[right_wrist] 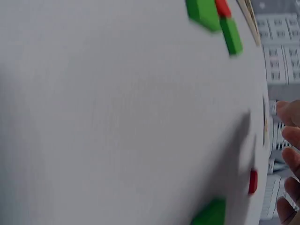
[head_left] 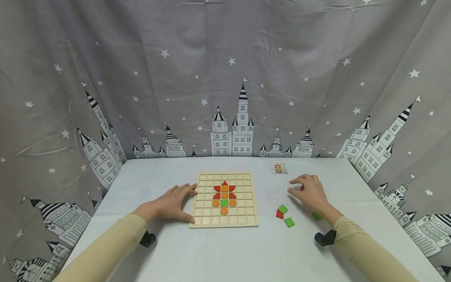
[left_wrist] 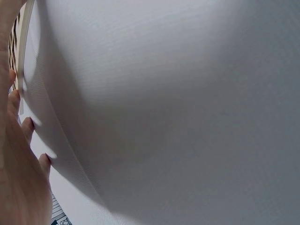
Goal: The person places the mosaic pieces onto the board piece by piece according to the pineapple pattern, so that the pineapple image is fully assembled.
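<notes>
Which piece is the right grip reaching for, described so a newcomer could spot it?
Start at the wooden grid board in the middle of the table and look right, past the loose pieces. Under the fingertips of the right grip lies a small red piece. The other red piece lies nearer the board, touching a green square.

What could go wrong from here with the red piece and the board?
1. The right hand is over a small red piece that is mostly hidden; a fingertip pick-up could slip.
2. The wooden board is steadied only by the left hand at its left edge; a nudge may shift the placed pieces.
3. The loose green squares near the right forearm could be swept.
</notes>
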`<state>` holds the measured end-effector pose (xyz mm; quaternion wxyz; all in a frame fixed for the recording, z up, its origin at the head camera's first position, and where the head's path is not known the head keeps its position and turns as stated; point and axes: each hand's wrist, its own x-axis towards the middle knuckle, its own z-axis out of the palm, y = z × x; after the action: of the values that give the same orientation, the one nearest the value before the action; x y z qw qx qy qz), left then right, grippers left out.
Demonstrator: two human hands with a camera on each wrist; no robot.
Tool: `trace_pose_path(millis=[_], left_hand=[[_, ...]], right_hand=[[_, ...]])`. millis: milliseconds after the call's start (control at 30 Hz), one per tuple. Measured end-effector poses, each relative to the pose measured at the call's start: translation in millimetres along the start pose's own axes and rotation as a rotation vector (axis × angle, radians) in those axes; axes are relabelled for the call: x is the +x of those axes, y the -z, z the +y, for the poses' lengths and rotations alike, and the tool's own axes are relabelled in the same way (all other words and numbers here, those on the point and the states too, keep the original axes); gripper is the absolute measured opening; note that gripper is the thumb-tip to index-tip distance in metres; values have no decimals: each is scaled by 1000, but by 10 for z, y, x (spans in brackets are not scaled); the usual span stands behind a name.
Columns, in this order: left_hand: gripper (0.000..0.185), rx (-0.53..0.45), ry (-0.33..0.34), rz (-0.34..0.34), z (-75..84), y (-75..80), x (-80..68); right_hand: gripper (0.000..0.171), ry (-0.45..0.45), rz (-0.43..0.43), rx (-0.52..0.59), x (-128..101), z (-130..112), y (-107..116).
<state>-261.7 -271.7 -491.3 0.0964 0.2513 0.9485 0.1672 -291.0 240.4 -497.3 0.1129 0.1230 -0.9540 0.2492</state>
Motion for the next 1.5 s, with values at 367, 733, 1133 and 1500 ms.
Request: trace_pose_path(millis=[367, 733, 1133, 1500], left_hand=[[103, -1, 8, -13, -4, 3, 1], [105, -2, 8, -7, 20, 2, 4], [104, -4, 11, -20, -17, -9, 12], [105, 10, 16, -19, -20, -2, 19]], right_hand=[[56, -214, -17, -79, -62, 378, 145], [55, -154, -21, -34, -195, 373, 203], [37, 47, -118, 67, -398, -41, -24], [19, 99, -148, 82, -386, -142, -113]])
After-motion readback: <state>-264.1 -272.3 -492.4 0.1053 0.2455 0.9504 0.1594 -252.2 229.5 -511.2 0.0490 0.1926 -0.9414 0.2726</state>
